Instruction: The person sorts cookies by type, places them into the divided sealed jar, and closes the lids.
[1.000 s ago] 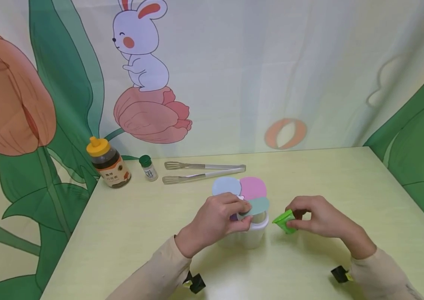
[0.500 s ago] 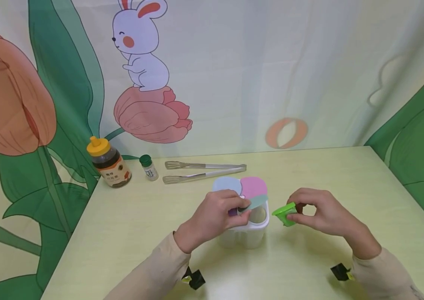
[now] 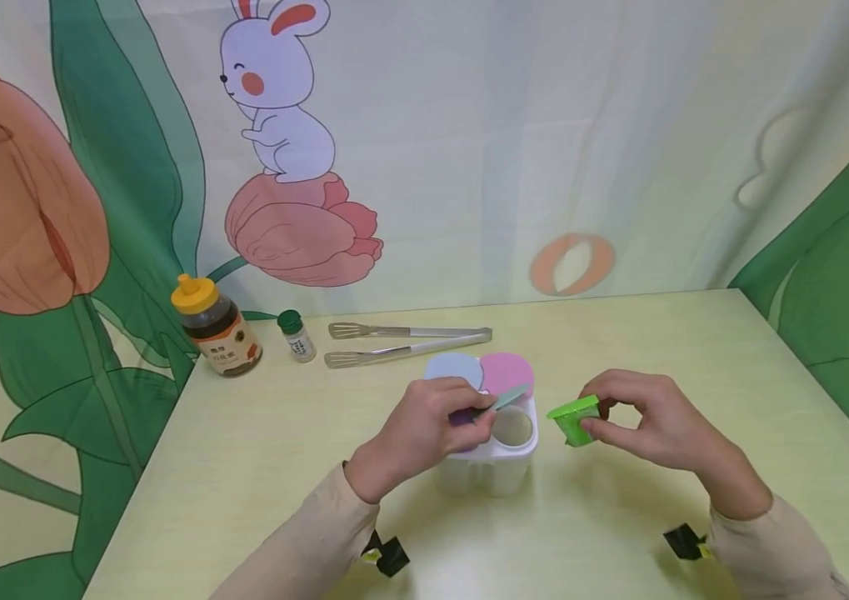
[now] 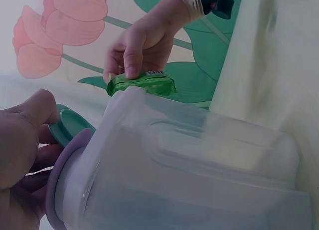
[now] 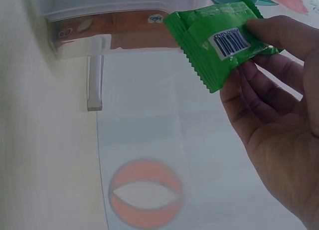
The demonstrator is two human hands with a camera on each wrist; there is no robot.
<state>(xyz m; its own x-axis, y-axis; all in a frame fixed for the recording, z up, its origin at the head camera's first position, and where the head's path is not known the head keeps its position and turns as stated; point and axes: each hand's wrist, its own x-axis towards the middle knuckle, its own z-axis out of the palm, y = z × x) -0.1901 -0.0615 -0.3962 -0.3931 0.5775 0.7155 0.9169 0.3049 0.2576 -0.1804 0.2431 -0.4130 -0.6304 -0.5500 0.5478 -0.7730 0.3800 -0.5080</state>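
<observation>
— What does your right hand have?

— You pinch one green packet between thumb and fingertips, just to the right of the white container. Its back carries a white barcode label; the print is too small to read.

— And your left hand?

— You hold the teal lid tilted up by its edge, over the container's right front compartment, which stands open. The container has four lids: teal, blue, pink, and purple under your fingers.

— What sits around the container?

— Behind it lie one pair of metal tongs. To their left stand one small green-capped bottle and one yellow-capped jar; its orange label bears writing you can't make out.
</observation>
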